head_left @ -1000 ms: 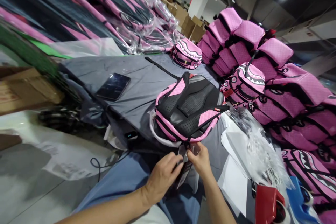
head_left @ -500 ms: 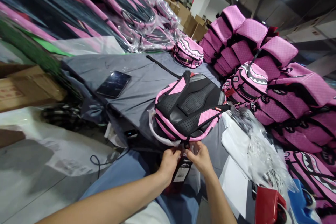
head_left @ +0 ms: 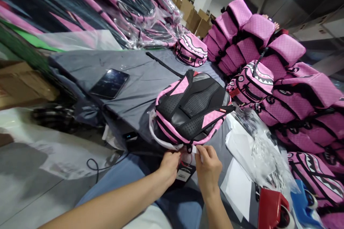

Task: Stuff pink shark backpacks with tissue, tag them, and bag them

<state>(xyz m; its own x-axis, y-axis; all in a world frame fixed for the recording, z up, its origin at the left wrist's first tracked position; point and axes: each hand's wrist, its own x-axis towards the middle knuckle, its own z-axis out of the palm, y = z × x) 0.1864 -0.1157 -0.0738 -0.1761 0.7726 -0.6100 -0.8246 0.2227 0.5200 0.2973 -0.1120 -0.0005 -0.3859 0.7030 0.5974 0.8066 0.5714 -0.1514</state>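
Both bare hands have parted slightly since a moment ago, the right hand [head_left: 209, 164] shifting outward from the black fabric loop [head_left: 189, 149] while the left hand [head_left: 170, 168] stays close by. Each has its fingertips pressed together; what they pinch I can't tell. Between them hangs a dark hangtag with a white label [head_left: 183, 174]. The pink-and-black backpack [head_left: 196, 103] lies just beyond the fingers, padded side up, on the grey cloth-covered table [head_left: 135, 75]; its long axis is unclear. Both hands are about equally near its close edge.
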